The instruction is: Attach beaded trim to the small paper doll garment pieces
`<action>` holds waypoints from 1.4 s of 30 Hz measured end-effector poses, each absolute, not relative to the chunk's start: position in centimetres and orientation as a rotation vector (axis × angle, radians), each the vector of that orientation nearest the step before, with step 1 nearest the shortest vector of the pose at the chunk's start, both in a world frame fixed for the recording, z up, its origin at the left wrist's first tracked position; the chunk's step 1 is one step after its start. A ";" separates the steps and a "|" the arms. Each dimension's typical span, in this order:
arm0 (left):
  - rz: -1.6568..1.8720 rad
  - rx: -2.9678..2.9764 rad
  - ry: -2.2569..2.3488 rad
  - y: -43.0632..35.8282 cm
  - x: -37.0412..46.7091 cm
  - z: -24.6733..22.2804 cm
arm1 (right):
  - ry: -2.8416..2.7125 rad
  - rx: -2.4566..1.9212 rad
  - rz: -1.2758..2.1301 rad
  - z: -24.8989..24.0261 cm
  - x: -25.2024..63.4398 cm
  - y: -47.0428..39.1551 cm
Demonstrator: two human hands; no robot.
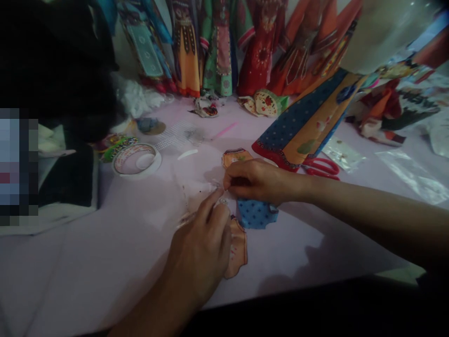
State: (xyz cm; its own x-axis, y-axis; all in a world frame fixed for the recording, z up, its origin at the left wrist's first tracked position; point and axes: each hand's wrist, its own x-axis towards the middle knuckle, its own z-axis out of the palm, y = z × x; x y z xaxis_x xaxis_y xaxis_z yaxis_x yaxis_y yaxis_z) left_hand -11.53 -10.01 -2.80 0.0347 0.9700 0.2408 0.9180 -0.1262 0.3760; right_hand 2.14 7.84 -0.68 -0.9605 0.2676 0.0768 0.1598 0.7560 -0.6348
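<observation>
Just left of the blue fabric piece [257, 215], two hands are being brought nearly together at their fingertips. The right hand [257, 180] is being held low with its back turned up, and the blue fabric piece's far edge is being hidden by it. Its forearm is being stretched in from the right, almost level. Its thumb and forefinger are being drawn into a pinch and its other fingers are being curled inward; whether anything is being gripped cannot be told.

The left hand [205, 234] is being angled in from the near left of the blue fabric piece, with its wrist low and its back showing. Its forefinger is being pointed at the right fingertips, while its other fingers are being bent beneath; whether something is being grasped by them cannot be told either. Left of the blue fabric piece, clear film [199, 191] is being reached by the left fingertips, its outline being blurred.

On the near left of the blue fabric piece, an orange fabric piece [238, 255] is being partly covered by the left hand. Beyond the blue fabric piece, a bordered fabric piece [235, 156] is being overlapped by the right hand.
</observation>
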 end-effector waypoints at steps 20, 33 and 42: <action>0.990 1.978 1.797 -9.7 -12.0 -2.4 | -2.513 -0.264 1.331 -1.6 2.2 6.9; 0.879 2.123 1.834 -9.8 -11.8 -3.0 | -2.437 -0.246 1.628 -2.5 3.0 8.4; 0.993 2.083 1.742 -9.8 -11.8 -2.8 | -2.537 -0.267 1.476 -1.9 2.9 7.8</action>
